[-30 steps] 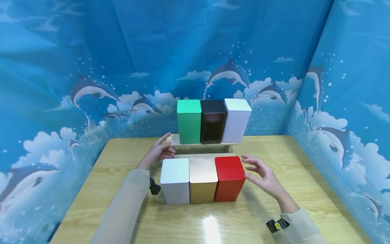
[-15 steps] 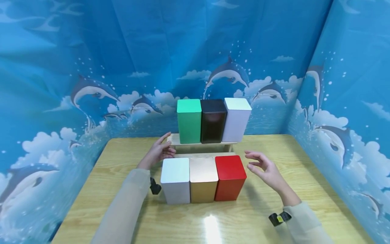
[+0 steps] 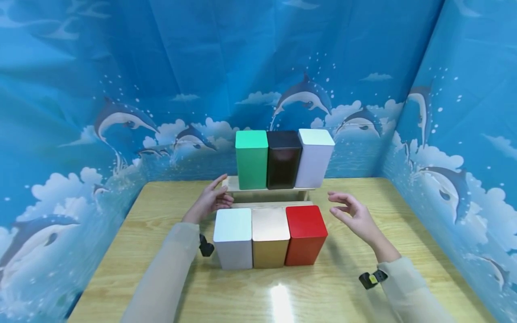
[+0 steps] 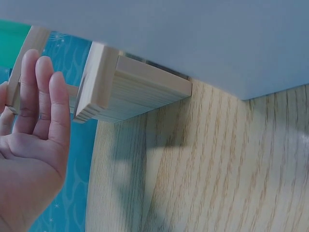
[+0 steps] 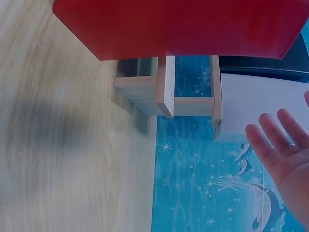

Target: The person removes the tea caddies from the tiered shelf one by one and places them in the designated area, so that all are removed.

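Note:
My left hand (image 3: 210, 200) is at the left end of a two-tier wooden stand (image 3: 231, 183), its thumb and forefinger seeming to touch the upper plank. In the left wrist view its other fingers (image 4: 43, 96) stretch out nearly straight. My right hand (image 3: 355, 217), fingers loosely bent, hovers apart from everything, right of a red tin (image 3: 306, 235). On the upper tier stand green (image 3: 252, 161), black (image 3: 284, 161) and white (image 3: 315, 159) box-shaped tins. Lower and nearer, a white tin (image 3: 233, 237), a gold tin (image 3: 270, 237) and the red one form another row.
A light wood table (image 3: 161, 197) carries the stand. Blue sheets with dolphins (image 3: 303, 98) hang behind and on both sides. Each wrist wears a strap with a small black camera (image 3: 368, 280).
My right hand has drawn away from the red tin, moving right and a little farther from me. My left hand and the tins stay put.

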The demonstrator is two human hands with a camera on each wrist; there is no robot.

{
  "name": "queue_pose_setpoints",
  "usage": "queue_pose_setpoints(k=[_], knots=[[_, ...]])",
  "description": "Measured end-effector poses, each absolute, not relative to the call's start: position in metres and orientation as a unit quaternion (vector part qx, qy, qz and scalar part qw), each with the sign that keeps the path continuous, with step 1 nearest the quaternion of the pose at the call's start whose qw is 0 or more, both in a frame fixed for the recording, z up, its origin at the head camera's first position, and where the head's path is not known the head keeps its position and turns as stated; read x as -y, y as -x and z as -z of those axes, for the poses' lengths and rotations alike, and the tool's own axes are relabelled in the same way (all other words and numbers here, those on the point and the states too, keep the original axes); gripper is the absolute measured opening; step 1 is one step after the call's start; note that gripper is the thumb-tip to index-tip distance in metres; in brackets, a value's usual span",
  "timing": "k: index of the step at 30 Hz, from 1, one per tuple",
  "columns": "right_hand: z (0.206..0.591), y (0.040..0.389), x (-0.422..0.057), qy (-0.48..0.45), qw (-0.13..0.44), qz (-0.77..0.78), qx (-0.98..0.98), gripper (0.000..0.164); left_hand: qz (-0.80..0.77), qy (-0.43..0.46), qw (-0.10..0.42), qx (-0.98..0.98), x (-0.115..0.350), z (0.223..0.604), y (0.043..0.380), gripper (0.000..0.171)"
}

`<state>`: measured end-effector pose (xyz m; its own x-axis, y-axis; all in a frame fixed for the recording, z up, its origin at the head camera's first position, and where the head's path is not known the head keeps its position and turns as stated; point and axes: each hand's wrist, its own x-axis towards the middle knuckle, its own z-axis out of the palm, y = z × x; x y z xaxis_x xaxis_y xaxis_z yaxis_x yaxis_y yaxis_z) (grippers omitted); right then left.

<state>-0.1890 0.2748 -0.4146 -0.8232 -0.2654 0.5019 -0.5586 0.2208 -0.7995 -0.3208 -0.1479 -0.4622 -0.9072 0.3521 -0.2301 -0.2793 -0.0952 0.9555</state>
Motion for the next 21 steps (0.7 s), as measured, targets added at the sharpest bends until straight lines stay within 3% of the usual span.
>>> queue_pose_setpoints(k=[11,21], knots=[[0.404,0.201,-0.277,-0.234,0.136,-0.557,0.786,0.033,-0.734,-0.056,0.227,-0.638,0.149,0.446,0.311,0.056],[0.387,0.211,-0.284,-0.204,0.133,-0.528,0.814,0.034,-0.736,-0.036,0.209,-0.642,0.148,0.462,0.320,0.054]])
